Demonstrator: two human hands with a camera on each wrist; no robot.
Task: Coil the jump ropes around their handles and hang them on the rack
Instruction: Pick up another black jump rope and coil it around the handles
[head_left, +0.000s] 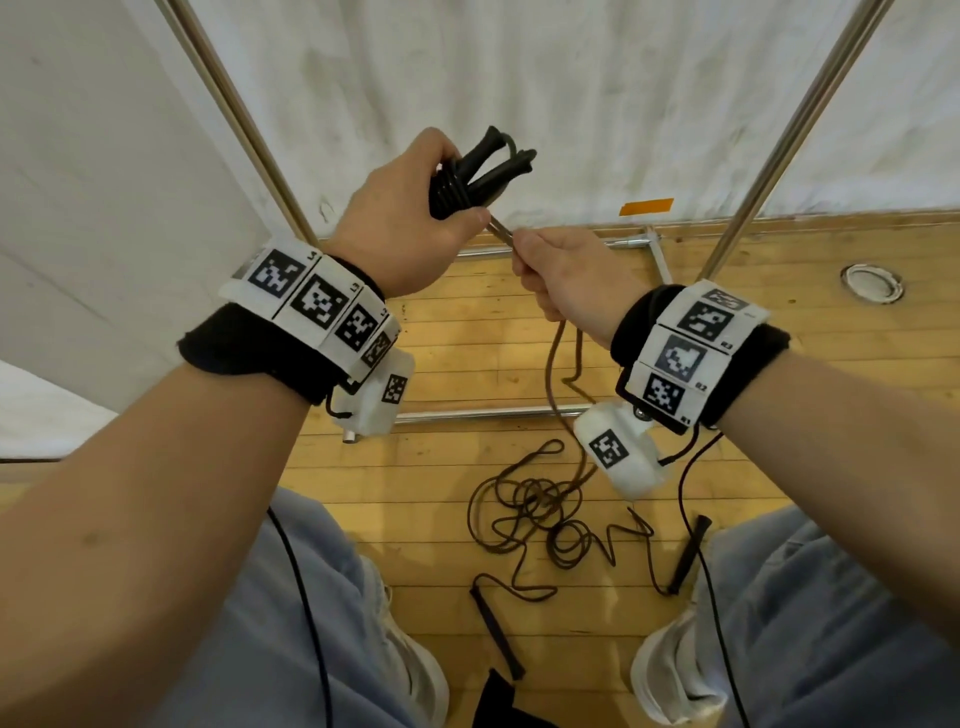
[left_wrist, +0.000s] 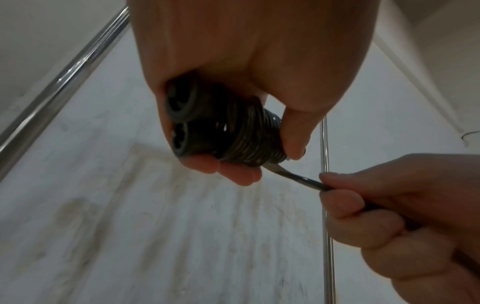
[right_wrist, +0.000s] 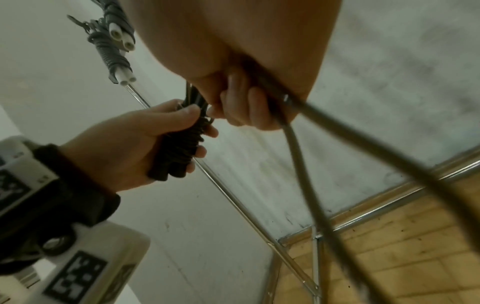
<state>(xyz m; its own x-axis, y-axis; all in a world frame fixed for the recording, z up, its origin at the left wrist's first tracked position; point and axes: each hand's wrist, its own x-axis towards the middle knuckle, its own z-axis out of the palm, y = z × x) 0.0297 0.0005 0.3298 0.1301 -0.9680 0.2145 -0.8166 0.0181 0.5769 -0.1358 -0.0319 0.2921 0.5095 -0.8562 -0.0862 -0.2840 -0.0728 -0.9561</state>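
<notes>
Right now my left hand (head_left: 410, 208) clamps the paired black handles (head_left: 493, 161) with rope coils (left_wrist: 249, 137) already round them, long axis pointing up and away, while my right hand (head_left: 566, 275), just beside and below, grips the doubled rope (right_wrist: 298, 139) trailing down toward the floor (head_left: 779, 312), rack upright (head_left: 810, 119) beyond.

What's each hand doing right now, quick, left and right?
Left hand: closed around the coiled black rope bundle, fingers curled round it.
Right hand: closed on the loose rope strand leading out of the bundle.
</notes>
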